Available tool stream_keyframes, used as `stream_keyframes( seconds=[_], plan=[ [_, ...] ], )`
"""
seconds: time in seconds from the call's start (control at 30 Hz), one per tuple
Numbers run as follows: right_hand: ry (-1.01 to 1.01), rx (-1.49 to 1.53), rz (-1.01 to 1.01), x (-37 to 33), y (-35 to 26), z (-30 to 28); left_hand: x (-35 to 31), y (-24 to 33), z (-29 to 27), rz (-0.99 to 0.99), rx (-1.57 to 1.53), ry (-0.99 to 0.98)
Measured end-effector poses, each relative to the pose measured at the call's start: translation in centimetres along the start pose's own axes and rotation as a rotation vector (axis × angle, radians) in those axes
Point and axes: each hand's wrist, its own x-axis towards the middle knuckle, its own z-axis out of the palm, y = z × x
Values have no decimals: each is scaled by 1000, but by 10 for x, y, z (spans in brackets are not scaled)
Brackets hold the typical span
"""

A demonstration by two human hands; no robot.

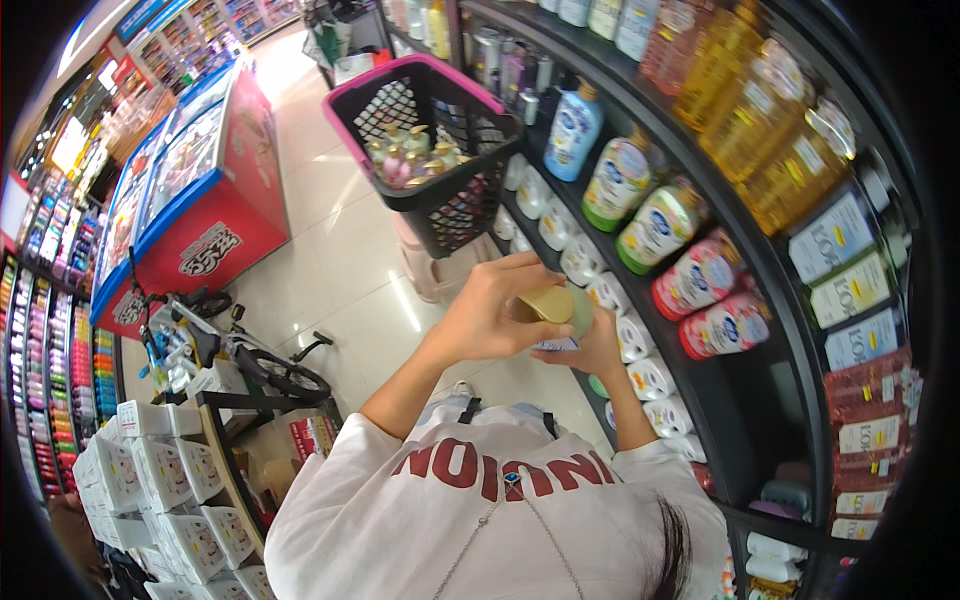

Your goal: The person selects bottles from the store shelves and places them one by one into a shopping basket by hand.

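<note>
In front of my chest I hold a pump bottle with a gold top and a pale green body (pixel 579 312). My left hand (pixel 492 312) is closed around the near side of its gold top, thumb across it. My right hand (pixel 597 348) grips the bottle's body from the right; some of its fingers are hidden behind the bottle. Beyond my hands, a black basket with a pink rim (pixel 345 125) holds several small pump bottles (pixel 412 160). It rests on a pale pink stool (pixel 425 262).
To the right, black shelving (pixel 735 400) carries blue, green and pink-red bottles (pixel 697 270), with amber bottles (pixel 800 165) higher up. White rolls or tubs (pixel 560 225) line a lower shelf. On the left stand a red freezer (pixel 240 190), a small bicycle (pixel 265 365) and stacked white boxes (pixel 165 470).
</note>
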Motion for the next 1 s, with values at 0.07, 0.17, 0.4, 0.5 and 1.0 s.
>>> stream_keyframes(
  seconds=[0.07,0.17,0.4,0.5,1.0],
  plan=[
    [-12,-37,-39,30,-13,18,-4,-5,-30,16,46,40],
    [69,-42,-136,75,-27,47,-7,-10,-73,53,113,94],
    [144,-85,-326,175,-37,94,8,-28,-159,186,287,208],
    [117,-90,-320,217,-44,102,29,-48,-190,153,312,211],
    [109,-64,-124,354,59,163,126,-198,-268,-71,253,116]
  ],
)
